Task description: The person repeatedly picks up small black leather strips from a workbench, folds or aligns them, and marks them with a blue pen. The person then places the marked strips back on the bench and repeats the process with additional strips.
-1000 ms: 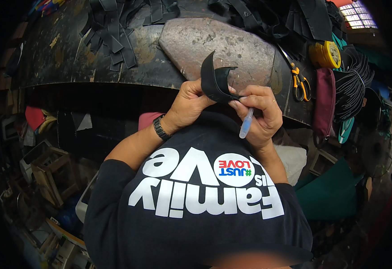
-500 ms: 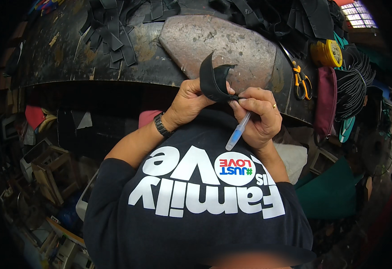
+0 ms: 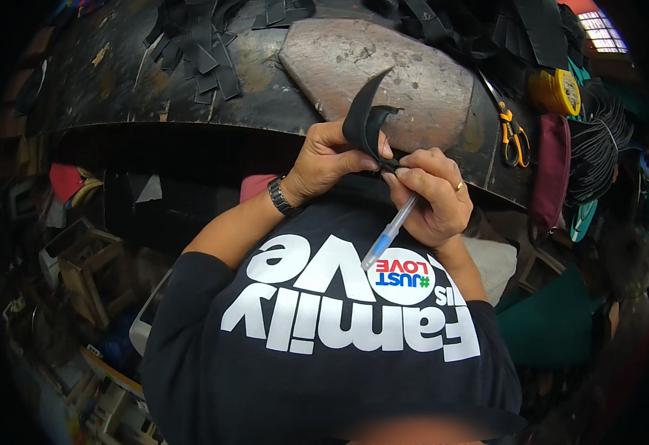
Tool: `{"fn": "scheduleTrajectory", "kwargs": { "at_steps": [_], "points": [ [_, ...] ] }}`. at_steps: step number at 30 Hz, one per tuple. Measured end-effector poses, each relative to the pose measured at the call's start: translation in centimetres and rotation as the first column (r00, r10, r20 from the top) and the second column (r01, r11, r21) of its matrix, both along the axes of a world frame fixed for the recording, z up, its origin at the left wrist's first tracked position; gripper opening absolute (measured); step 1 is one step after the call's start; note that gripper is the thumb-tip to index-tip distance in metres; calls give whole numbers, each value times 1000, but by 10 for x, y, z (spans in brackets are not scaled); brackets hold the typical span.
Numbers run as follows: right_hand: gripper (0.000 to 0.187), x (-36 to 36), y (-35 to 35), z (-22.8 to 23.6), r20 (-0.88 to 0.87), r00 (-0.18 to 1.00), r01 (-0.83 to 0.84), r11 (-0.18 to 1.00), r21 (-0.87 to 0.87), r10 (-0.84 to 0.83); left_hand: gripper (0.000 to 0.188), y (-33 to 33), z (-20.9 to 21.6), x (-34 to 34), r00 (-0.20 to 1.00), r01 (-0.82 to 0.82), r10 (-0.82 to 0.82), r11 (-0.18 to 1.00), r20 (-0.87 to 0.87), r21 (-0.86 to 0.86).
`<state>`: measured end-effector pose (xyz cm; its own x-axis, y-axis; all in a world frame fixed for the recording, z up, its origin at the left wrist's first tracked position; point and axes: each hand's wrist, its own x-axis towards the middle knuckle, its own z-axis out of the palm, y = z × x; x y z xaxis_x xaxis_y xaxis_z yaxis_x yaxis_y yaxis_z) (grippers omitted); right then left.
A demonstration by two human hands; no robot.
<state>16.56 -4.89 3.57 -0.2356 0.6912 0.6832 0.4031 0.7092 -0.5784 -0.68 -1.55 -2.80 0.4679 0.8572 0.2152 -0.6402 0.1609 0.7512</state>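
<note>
In front of my chest, both hands hold a bent black strap piece (image 3: 363,122), which looks like leather or a similar sheet material. My left hand (image 3: 332,159) is closed on it, thumb and fingers pinching its lower edge. One end of the piece curls up above the fingers. My right hand (image 3: 436,193) pinches the piece's right end, fingertips close to the left ones. A clear pen (image 3: 389,231) with a blue section is tucked in the right hand, pointing down toward my shirt. The pen's upper end is hidden by the fingers.
Beyond my hands a worn, flat slab (image 3: 384,81) lies on the dark workbench (image 3: 265,111). Black strips (image 3: 213,63) are heaped at the back. To the right are orange-handled scissors (image 3: 515,141), a yellow tub (image 3: 554,93), a maroon pouch (image 3: 551,170) and bundled black cords (image 3: 599,141).
The pen has tilted further to the left in my right hand. Both hands still grip the black piece, whose raised end has turned slightly. The whole view has shifted a little.
</note>
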Motion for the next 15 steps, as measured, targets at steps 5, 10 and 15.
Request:
{"fn": "scheduleTrajectory", "kwargs": {
  "at_steps": [5, 10, 15],
  "points": [
    [28, -1, -2, -3, 22, 998, -57, 998, 16, 57, 20, 0, -6, -3, 1000, 2, -2, 1000, 11, -16],
    [28, -1, -2, -5, 21, 997, -69, 997, 29, 69, 21, 3, -6, -3, 1000, 10, -10, 1000, 29, 7],
    [27, -3, -3, -5, 15, 998, -64, 998, 16, 64, 20, 3, -5, -4, 1000, 2, -2, 1000, 26, 14]
  ]
}}
